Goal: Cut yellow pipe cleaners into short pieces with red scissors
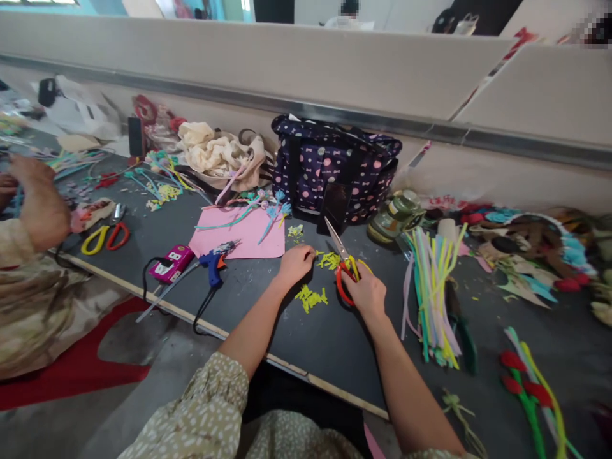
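Observation:
My right hand [369,292] is wrapped round the handles of a pair of scissors [337,242], whose loops are red and yellow. Its blades point up and away toward a dark phone [335,205]. To the left, my left hand [297,263] is closed, fingertips curled together low over the table; whatever they pinch is hidden. Small cut yellow-green pieces [329,259] lie between the two hands, and another little pile of yellow-green pieces [310,298] sits nearer to me. A pink sheet [239,231] with pastel stems on it is beyond my left hand.
Left of me lie a blue glue gun [213,266], a magenta box [172,262] and other scissors [109,236]. A patterned bag [310,166] and glass jar [393,217] stand behind. Pastel fuzzy stems [433,287] are bundled at right. A co-worker's arm [41,204] is at far left.

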Tool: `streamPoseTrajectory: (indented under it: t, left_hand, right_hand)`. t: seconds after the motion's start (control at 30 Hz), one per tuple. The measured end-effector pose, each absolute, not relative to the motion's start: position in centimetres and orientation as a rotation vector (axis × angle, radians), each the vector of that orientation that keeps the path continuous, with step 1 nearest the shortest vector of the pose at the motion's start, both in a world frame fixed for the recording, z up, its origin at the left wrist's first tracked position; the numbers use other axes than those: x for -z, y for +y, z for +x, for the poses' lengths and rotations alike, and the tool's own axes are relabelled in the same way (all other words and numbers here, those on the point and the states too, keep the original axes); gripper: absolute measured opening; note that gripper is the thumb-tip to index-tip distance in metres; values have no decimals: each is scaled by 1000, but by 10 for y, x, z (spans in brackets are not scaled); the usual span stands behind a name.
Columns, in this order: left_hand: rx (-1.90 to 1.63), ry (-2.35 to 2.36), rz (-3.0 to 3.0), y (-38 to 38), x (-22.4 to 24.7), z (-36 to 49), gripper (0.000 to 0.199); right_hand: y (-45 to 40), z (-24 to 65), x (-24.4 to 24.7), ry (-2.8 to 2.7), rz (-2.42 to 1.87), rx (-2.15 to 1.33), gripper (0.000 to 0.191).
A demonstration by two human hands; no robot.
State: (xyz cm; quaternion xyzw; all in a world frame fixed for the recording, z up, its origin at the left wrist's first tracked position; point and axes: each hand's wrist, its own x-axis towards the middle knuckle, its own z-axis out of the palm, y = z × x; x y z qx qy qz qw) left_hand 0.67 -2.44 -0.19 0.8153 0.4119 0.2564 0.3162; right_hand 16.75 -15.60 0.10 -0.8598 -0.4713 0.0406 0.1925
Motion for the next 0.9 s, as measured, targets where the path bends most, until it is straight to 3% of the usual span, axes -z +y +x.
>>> streamPoseTrajectory:
  t: [0.3,0.5,0.73,0.9]
  left_hand:
    - [-725,1015,1936,-10,2,-2,14]
    - [-497,679,1798,-16,-13,-10,16]
    - [-267,232,2123,-27,-22,0,13]
    - [-196,161,2288,-28,-16,3,18]
  right_hand:
    - [-156,170,-7,-1143,-2219,-241,50]
    - [-156,164,-8,-1185,-2172,-241,54]
    - [-156,163,-6,-1230,-2146,-214,52]
    - [-155,166,-9,-1141,-2150,-286,45]
